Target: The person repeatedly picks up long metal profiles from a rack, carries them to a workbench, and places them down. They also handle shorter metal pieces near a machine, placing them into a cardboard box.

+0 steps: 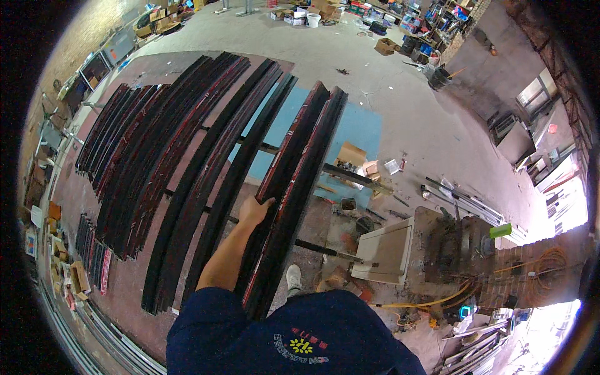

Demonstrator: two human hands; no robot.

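My left hand [254, 211] is closed on the left edge of a long black profile [289, 153] with a red-and-white printed strip along it. Its thumb lies over the edge, and the other fingers are mostly hidden. Right beside that piece, nearly touching, runs a second long black profile [309, 165] of the same kind, which passes close to my body. To the left of my forearm lies another black profile [245, 164], set apart with a gap. My right hand is out of view.
Dark crossbars [353, 177] carry the profiles. Further left is a wide row of black and red profiles [159, 131]. A blue sheet [365, 128] lies on the floor, with an open cardboard box [352, 153] on it. At right stands a white panelled cabinet [384, 253] beside a cluttered workbench [437, 244].
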